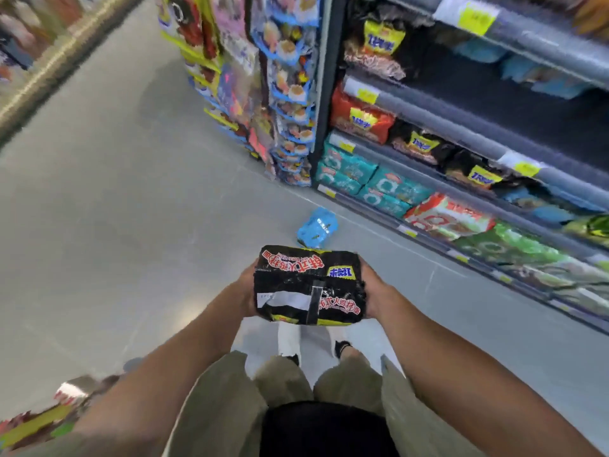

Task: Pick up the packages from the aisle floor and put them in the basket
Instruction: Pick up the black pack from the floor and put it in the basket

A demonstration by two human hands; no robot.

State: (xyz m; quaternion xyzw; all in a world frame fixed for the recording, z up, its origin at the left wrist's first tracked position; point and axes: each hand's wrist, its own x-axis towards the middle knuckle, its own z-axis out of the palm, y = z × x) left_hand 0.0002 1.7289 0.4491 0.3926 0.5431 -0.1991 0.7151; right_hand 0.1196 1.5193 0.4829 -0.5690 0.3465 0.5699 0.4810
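I hold a black noodle multipack [309, 285] with red lettering in front of me, above my feet. My left hand [248, 285] grips its left side and my right hand [370, 288] grips its right side. A blue package [317, 227] lies on the grey aisle floor just beyond the black pack, close to the bottom shelf. At the lower left edge a blurred heap of colourful packs [43, 413] shows; whether it lies in a basket I cannot tell.
Shelves [494, 153] full of noodle packs run along the right side. A hanging snack display [283, 94] stands at the shelf end ahead. Another shelf row [39, 61] borders the far left. Grey floor [115, 209] stretches ahead on the left.
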